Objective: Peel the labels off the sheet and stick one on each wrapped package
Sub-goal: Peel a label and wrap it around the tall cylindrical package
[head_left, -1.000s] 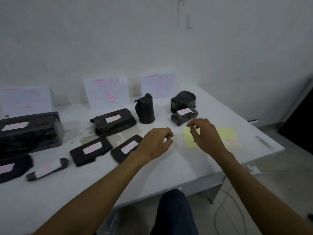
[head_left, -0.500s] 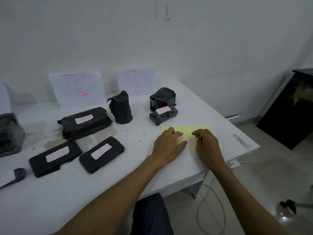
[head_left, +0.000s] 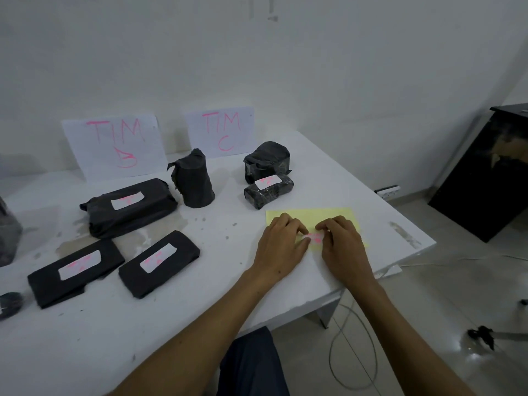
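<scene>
My left hand [head_left: 281, 247] lies on the yellow sheet [head_left: 311, 217], fingers bent down onto it, apparently to pin it to the counter [head_left: 171, 324] so the backing does not lift with the label [head_left: 313, 238]. My right hand [head_left: 344, 247] works at that white, pink-marked label between the two hands; its grip looks pinched on the label's edge, though the fingertips are too small to confirm. The sheet sits near the counter's right corner, close to me, within easy reach. Four packages already carry labels: the long one [head_left: 128, 205], two flat ones [head_left: 75, 271] [head_left: 158, 262] and the small one [head_left: 268, 191]. The upright package [head_left: 194, 182] and the rear one [head_left: 267, 161] show none, so I judge this label is meant for one of them.
</scene>
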The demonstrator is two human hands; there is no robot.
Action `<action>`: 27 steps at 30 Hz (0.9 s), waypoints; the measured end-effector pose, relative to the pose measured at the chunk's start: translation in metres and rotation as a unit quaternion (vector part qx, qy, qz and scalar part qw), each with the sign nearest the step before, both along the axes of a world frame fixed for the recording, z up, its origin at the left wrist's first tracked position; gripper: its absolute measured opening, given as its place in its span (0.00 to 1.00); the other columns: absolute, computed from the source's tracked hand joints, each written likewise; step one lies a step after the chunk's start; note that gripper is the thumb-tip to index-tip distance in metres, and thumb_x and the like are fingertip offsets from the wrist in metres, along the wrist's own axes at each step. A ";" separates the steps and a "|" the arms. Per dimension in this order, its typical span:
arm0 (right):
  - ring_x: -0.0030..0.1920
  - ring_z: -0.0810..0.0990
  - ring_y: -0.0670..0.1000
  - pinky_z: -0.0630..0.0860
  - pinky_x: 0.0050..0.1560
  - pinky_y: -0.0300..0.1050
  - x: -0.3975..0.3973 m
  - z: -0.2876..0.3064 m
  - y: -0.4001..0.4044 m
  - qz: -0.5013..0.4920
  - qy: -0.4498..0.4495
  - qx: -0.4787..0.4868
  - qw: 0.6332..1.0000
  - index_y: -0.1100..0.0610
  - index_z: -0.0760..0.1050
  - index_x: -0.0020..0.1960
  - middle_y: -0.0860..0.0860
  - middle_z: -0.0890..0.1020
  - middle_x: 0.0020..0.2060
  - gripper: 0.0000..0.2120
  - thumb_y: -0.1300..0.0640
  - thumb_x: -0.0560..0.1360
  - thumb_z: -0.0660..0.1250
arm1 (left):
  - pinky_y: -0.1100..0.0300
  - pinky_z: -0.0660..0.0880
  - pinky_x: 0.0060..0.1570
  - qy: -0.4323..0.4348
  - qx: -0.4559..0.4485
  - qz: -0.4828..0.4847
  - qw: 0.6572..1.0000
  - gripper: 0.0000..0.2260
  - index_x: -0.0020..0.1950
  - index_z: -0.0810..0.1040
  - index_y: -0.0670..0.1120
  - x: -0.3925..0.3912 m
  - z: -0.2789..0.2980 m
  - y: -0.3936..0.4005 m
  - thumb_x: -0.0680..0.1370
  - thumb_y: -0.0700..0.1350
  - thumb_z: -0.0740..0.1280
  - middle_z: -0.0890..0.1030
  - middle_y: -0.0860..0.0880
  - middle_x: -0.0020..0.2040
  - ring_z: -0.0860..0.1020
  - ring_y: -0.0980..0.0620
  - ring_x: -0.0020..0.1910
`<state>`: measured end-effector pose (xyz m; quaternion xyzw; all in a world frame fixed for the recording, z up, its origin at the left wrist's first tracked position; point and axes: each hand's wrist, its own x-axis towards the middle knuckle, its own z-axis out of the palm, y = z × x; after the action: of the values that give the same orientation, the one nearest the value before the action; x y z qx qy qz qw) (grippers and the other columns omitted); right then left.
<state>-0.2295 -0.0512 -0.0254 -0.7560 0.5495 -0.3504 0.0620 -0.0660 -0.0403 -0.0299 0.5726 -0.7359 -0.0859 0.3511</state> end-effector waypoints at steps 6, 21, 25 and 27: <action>0.50 0.75 0.54 0.72 0.51 0.45 0.000 0.001 0.003 -0.001 0.008 -0.013 1.000 0.59 0.79 0.51 0.53 0.80 0.49 0.11 0.70 0.76 0.61 | 0.52 0.77 0.46 0.022 -0.004 -0.024 0.999 0.04 0.52 0.79 0.48 0.001 0.002 0.002 0.79 0.43 0.67 0.78 0.53 0.50 0.74 0.53 0.50; 0.48 0.74 0.52 0.70 0.48 0.44 0.001 0.002 0.001 -0.008 -0.007 -0.008 1.000 0.58 0.79 0.50 0.52 0.80 0.48 0.11 0.68 0.78 0.60 | 0.50 0.76 0.39 -0.004 -0.060 -0.029 0.998 0.04 0.50 0.74 0.47 -0.003 0.003 0.008 0.82 0.44 0.61 0.80 0.51 0.46 0.75 0.50 0.45; 0.49 0.75 0.53 0.69 0.49 0.43 0.002 0.002 0.001 -0.012 -0.011 -0.004 1.000 0.58 0.80 0.49 0.52 0.81 0.48 0.11 0.68 0.78 0.60 | 0.50 0.75 0.35 -0.032 -0.084 -0.017 0.996 0.03 0.49 0.73 0.45 -0.006 0.003 0.009 0.82 0.42 0.62 0.79 0.48 0.42 0.74 0.48 0.41; 0.49 0.76 0.54 0.68 0.49 0.43 0.002 0.002 0.001 -0.014 -0.011 -0.005 1.000 0.58 0.80 0.49 0.53 0.81 0.48 0.12 0.68 0.78 0.60 | 0.52 0.74 0.33 -0.048 -0.098 -0.013 0.994 0.02 0.48 0.72 0.45 -0.007 0.003 0.010 0.81 0.40 0.63 0.78 0.47 0.41 0.74 0.47 0.39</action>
<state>-0.2271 -0.0502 -0.0233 -0.7447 0.5575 -0.3621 0.0600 -0.0730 -0.0306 -0.0272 0.5291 -0.7645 0.0094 0.3681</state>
